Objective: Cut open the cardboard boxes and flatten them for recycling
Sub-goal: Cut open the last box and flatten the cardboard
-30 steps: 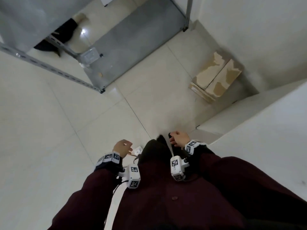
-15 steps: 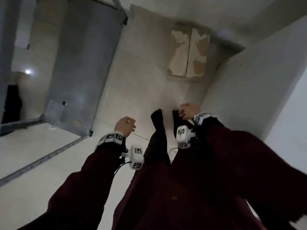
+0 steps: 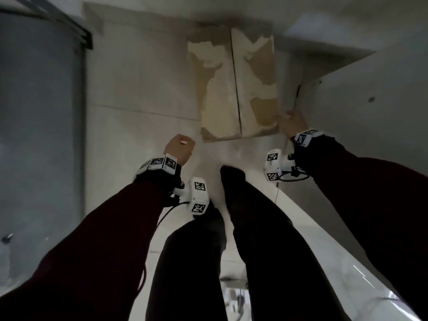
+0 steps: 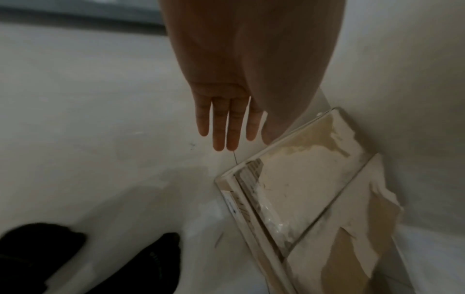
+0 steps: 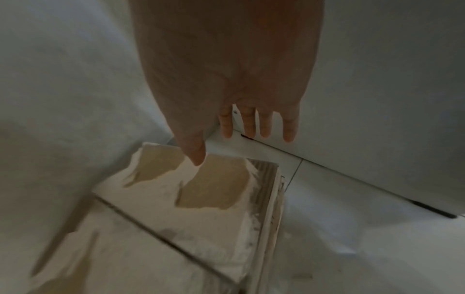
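A shut cardboard box point(image 3: 234, 89) with torn, peeling paper on its top flaps lies on the pale floor against the far wall. It also shows in the left wrist view point(image 4: 302, 179) and the right wrist view point(image 5: 188, 199). My right hand point(image 3: 290, 123) reaches to the box's near right corner, its fingers point(image 5: 264, 123) straight and spread and its thumb over the corner; whether it touches is unclear. My left hand point(image 3: 179, 147) hangs just left of the box's near left corner, fingers point(image 4: 224, 129) straight, holding nothing. No cutting tool is in view.
A grey metal shelving rack point(image 3: 41, 112) stands at the left. A white panel point(image 3: 370, 100) rises close to the box's right side. My dark-trousered legs point(image 3: 231, 193) and black shoes point(image 4: 151, 258) stand just before the box.
I have come up close to the box. Both hands have left my legs and stretched forward with fingers uncurled, the right one to the box's near right corner.
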